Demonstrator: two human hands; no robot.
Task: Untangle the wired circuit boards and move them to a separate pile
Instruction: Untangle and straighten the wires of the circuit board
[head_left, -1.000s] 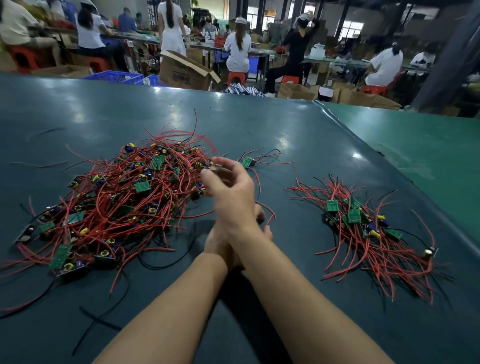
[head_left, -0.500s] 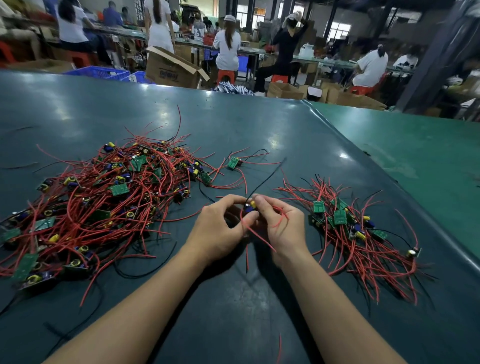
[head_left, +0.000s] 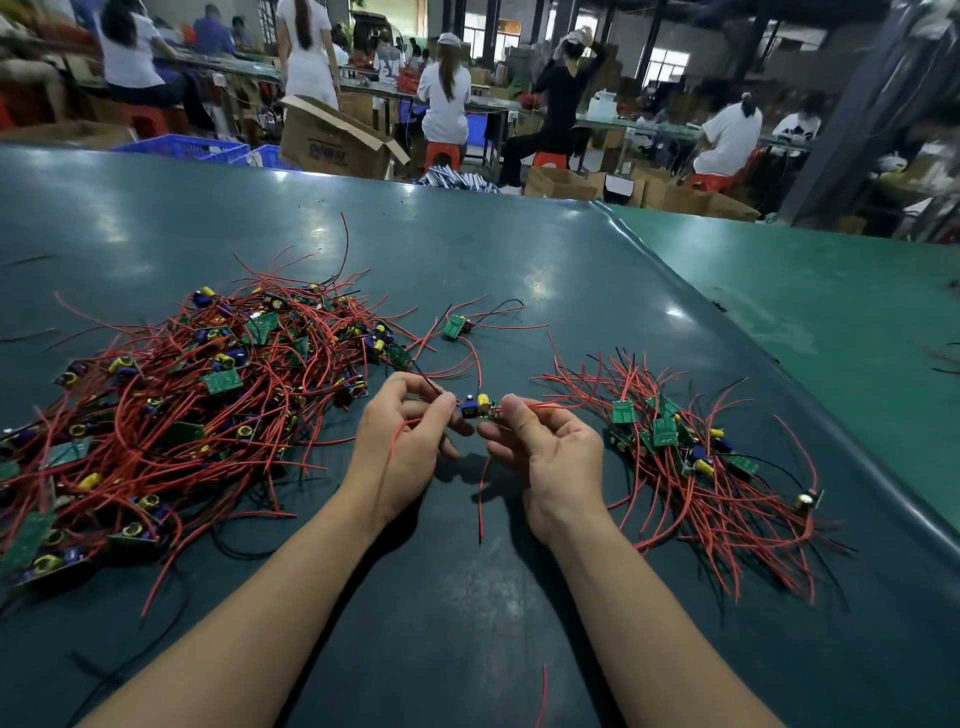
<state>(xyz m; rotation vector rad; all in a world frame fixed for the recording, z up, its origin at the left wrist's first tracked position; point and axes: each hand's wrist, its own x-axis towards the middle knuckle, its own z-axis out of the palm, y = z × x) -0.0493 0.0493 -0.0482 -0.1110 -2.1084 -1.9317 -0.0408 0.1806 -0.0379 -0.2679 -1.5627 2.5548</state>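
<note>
Now — left hand (head_left: 402, 441) pinches wires | right hand (head_left: 550, 457) pinches circuit board (head_left: 480, 406) (between piles); both grip

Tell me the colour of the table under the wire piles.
Dark teal-green table, seen in the head view.

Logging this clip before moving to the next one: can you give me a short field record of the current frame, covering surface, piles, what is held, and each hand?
surface: dark green table mat
tangled pile: large heap of red-wired green circuit boards, to the person's left
sorted pile: smaller bundle of red-wired boards, to the right
stray item: single green board with wires, apart from both piles
held item: small circuit board with yellow and blue parts, between the hands
left hand: pinches its wires
right hand: pinches the board's other end
</note>
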